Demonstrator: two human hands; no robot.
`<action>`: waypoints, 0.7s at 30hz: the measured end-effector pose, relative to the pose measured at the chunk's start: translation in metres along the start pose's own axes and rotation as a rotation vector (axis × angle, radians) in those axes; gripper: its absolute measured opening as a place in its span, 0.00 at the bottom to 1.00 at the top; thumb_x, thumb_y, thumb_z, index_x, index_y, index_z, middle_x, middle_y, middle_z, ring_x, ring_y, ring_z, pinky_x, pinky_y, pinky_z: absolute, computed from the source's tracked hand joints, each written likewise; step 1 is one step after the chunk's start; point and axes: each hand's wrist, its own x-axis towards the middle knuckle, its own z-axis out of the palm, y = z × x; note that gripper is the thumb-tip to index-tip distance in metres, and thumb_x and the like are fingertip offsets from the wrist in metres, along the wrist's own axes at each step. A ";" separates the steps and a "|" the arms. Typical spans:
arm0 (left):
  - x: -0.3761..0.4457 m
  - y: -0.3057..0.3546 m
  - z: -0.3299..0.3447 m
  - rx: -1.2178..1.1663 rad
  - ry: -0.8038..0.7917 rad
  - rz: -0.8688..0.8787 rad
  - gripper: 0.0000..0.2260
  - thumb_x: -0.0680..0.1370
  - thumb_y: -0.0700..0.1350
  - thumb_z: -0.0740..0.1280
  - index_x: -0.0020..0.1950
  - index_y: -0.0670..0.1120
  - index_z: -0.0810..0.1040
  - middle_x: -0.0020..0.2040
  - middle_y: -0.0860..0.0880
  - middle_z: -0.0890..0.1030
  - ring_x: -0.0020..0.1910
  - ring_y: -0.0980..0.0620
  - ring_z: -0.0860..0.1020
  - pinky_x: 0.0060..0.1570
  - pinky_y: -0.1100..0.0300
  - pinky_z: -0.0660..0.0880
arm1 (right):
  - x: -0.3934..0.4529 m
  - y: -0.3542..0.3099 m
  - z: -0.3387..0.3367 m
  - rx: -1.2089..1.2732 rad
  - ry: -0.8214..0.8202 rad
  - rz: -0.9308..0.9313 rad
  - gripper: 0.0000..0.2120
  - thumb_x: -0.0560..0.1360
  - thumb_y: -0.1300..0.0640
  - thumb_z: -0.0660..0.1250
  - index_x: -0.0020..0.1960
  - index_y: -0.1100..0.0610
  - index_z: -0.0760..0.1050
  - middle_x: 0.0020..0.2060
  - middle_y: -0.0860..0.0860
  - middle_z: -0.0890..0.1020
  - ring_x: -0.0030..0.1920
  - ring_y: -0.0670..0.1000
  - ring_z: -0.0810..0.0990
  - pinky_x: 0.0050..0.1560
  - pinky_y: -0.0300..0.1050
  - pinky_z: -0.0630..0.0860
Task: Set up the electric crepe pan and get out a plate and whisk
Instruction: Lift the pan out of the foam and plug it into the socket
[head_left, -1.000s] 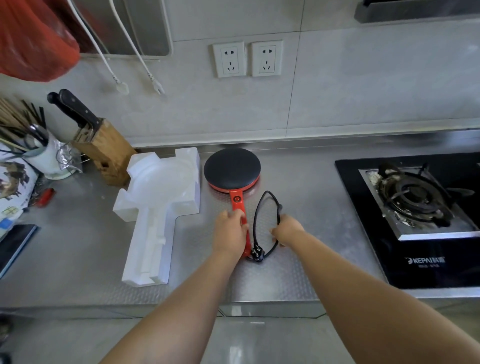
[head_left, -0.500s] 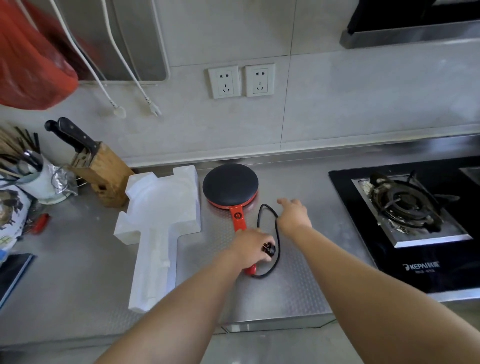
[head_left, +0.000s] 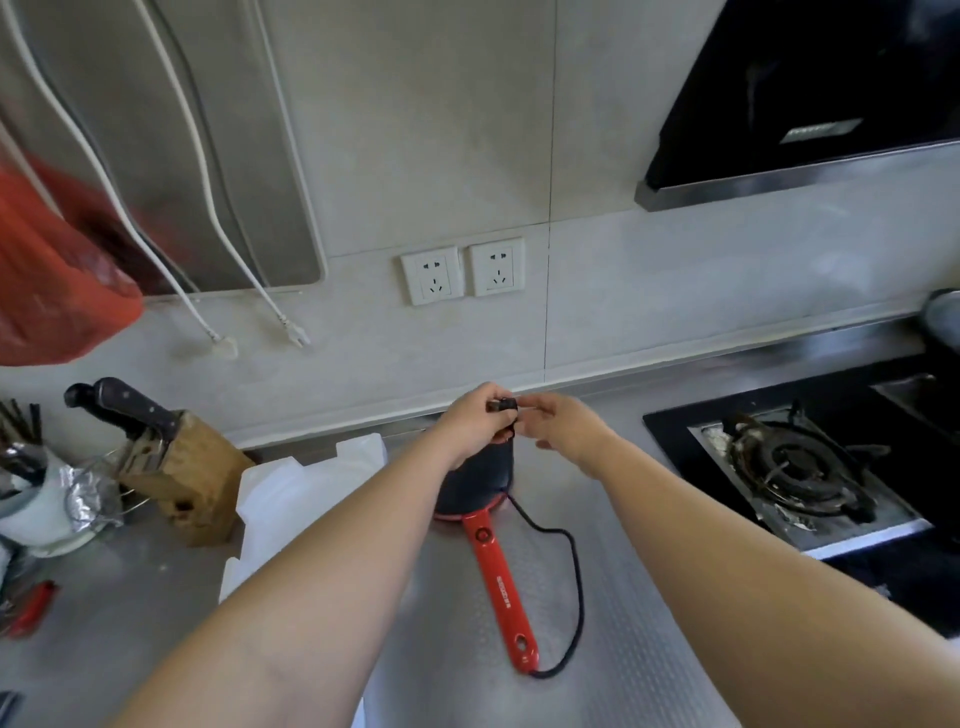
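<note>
We have the small black plug (head_left: 503, 404) pinched in the left hand (head_left: 470, 426), thumb and forefinger clamped on its body; the right hand (head_left: 563, 428) sits just beside it, fingertips (head_left: 525, 404) touching the plug's far end, rest of that hand loosely curled, grip there not clear enough to call. Both hands hover above the black round plate of the red-handled electric crepe pan (head_left: 480, 486), which lies flat on the steel countertop (head_left: 649, 649) directly under our fingers, handle pointing back toward us. The thin black cord (head_left: 569, 582) runs down from the fingers, loops right of the handle and meets the handle's end. Above and beyond the fingertips are two white wall sockets (head_left: 462, 273), both free. Risks, as we judge them: cord slack looks short, so a reach to the socket could drag or spin the pan; the prongs aren't visible, so orientation may be wrong at insertion; the loop lies toward the gas burner (head_left: 795, 467) side, right of our fingers, so keep it clear. Plate and whisk not in view.
</note>
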 end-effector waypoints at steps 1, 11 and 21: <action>0.005 0.008 -0.003 0.040 0.000 0.027 0.06 0.81 0.37 0.63 0.55 0.46 0.75 0.48 0.44 0.79 0.42 0.49 0.80 0.50 0.54 0.79 | 0.005 -0.006 -0.001 0.016 0.039 -0.001 0.22 0.75 0.60 0.69 0.68 0.55 0.74 0.57 0.54 0.83 0.59 0.53 0.79 0.60 0.48 0.76; 0.073 0.083 -0.019 0.241 0.159 0.213 0.16 0.81 0.35 0.57 0.58 0.49 0.80 0.61 0.43 0.74 0.54 0.45 0.77 0.56 0.52 0.78 | 0.069 -0.058 -0.025 0.080 0.438 -0.037 0.19 0.71 0.54 0.74 0.58 0.55 0.71 0.47 0.51 0.83 0.49 0.54 0.82 0.48 0.49 0.78; 0.131 0.078 -0.025 -0.008 0.474 0.138 0.11 0.75 0.39 0.70 0.53 0.52 0.81 0.38 0.51 0.77 0.40 0.48 0.77 0.54 0.46 0.79 | 0.145 -0.071 -0.041 0.078 0.308 -0.116 0.10 0.72 0.56 0.73 0.45 0.54 0.71 0.39 0.51 0.82 0.40 0.51 0.79 0.42 0.47 0.75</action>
